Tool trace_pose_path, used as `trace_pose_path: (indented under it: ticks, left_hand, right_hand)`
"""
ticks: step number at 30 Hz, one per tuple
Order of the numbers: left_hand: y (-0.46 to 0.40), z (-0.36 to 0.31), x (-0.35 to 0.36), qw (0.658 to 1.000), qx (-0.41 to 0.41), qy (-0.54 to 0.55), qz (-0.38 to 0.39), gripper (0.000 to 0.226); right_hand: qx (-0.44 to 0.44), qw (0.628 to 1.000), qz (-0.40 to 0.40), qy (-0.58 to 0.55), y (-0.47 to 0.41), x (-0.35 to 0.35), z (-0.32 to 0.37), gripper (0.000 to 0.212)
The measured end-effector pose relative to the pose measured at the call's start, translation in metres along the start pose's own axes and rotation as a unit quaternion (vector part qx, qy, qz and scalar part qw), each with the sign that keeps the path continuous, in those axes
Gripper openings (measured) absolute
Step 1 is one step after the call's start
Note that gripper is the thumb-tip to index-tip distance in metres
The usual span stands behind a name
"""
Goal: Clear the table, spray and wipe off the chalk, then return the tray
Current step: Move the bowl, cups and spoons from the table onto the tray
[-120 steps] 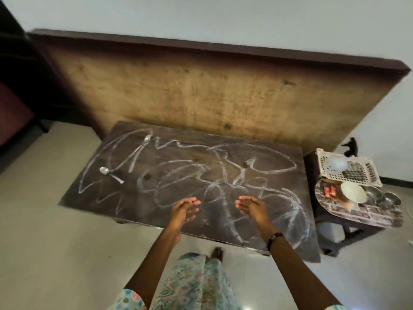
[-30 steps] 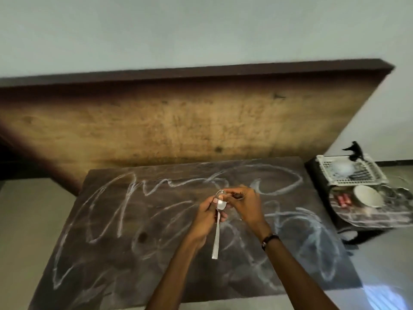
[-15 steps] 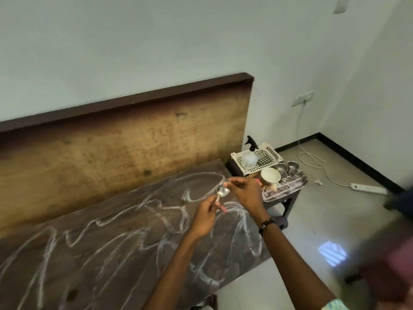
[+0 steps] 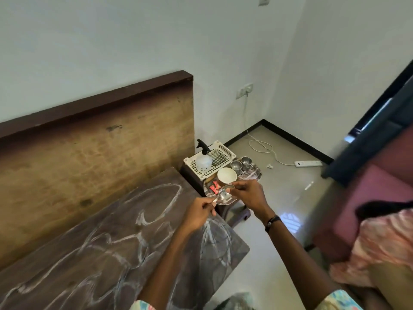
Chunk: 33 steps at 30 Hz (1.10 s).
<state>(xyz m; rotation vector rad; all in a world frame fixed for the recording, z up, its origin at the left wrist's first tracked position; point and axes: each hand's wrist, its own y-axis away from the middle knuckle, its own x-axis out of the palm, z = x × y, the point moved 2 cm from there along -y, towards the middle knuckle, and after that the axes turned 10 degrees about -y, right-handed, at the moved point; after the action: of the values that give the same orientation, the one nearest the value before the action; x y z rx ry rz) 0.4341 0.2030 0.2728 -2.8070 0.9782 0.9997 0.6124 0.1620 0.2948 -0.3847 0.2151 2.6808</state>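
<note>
Chalk lines covered the dark table [image 4: 125, 247]. Both hands, left hand [image 4: 199, 214] and right hand [image 4: 248, 194], pinched spoons [image 4: 224, 193] above the tray [image 4: 256, 174] beside it. Best to lay them down gently, clear of the bowl [image 4: 226, 175].

Both forearms are bare. The right wrist wears a thin dark band [image 4: 272, 221] with a small bead. Short sleeves [image 4: 342, 299] near the shoulders have a pastel floral print, turquoise and pink
</note>
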Motion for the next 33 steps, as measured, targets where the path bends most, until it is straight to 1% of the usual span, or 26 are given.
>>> trace_pose_path:
  ticks: [3, 5, 8, 10, 11, 12, 13, 16, 19, 21, 22, 23, 25, 27, 31, 33]
  left_hand:
    - [-0.022, 0.005, 0.015, 0.999, -0.008, -0.039, 0.014, 0.023]
    - [-0.033, 0.006, 0.022, 0.999, -0.024, -0.027, 0.015, 0.022]
    - [-0.056, 0.008, 0.038, 0.994, -0.083, 0.069, -0.004, 0.023]
    - [-0.061, 0.007, 0.044, 0.985, -0.122, 0.112, -0.037, 0.024]
    - [-0.091, 0.008, 0.061, 0.977, -0.156, 0.135, -0.061, 0.024]
    - [-0.118, 0.009, 0.078, 0.964, -0.194, 0.161, -0.087, 0.023]
    - [-0.116, 0.009, 0.080, 0.952, -0.223, 0.180, -0.107, 0.022]
    - [-0.129, 0.018, 0.102, 0.903, -0.321, 0.237, -0.158, 0.019]
    - [-0.172, 0.023, 0.139, 0.840, -0.421, 0.271, -0.210, 0.018]
    - [-0.199, 0.031, 0.162, 0.788, -0.491, 0.281, -0.243, 0.019]
    - [-0.212, 0.040, 0.175, 0.767, -0.520, 0.279, -0.251, 0.019]
    - [-0.225, 0.048, 0.187, 0.754, -0.542, 0.274, -0.250, 0.021]
    - [-0.248, 0.065, 0.209, 0.743, -0.564, 0.256, -0.254, 0.024]
    - [-0.266, 0.066, 0.215, 0.734, -0.581, 0.243, -0.254, 0.027]
    - [-0.298, 0.077, 0.220, 0.736, -0.588, 0.245, -0.228, 0.027]
    - [-0.310, 0.087, 0.228, 0.747, -0.582, 0.237, -0.216, 0.026]
  right_hand:
    - [0.041, 0.998, -0.044, -0.021, -0.016, -0.018, -0.022, 0.014]
    - [0.080, 0.994, -0.071, -0.034, -0.027, -0.031, -0.036, 0.013]
    - [0.125, 0.988, -0.076, -0.050, -0.054, -0.048, -0.056, 0.015]
    - [0.133, 0.986, -0.074, -0.063, -0.063, -0.053, -0.063, 0.017]
    - [0.150, 0.985, -0.065, -0.062, -0.096, -0.063, -0.081, 0.017]
    - [0.164, 0.984, -0.049, -0.050, -0.125, -0.071, -0.098, 0.017]
    - [0.165, 0.984, -0.048, -0.036, -0.126, -0.069, -0.103, 0.016]
    - [0.177, 0.983, -0.047, -0.010, -0.141, -0.069, -0.126, 0.017]
    - [0.210, 0.977, -0.012, 0.023, -0.188, -0.074, -0.168, 0.018]
    - [0.233, 0.971, 0.014, 0.041, -0.215, -0.076, -0.196, 0.018]
    - [0.239, 0.969, 0.024, 0.050, -0.226, -0.076, -0.210, 0.019]
    - [0.242, 0.968, 0.031, 0.057, -0.236, -0.076, -0.224, 0.019]
    - [0.238, 0.967, 0.049, 0.075, -0.252, -0.077, -0.241, 0.019]
    - [0.234, 0.965, 0.066, 0.096, -0.269, -0.079, -0.253, 0.017]
    - [0.239, 0.961, 0.087, 0.107, -0.300, -0.075, -0.273, 0.023]
    - [0.238, 0.961, 0.089, 0.113, -0.313, -0.072, -0.285, 0.026]
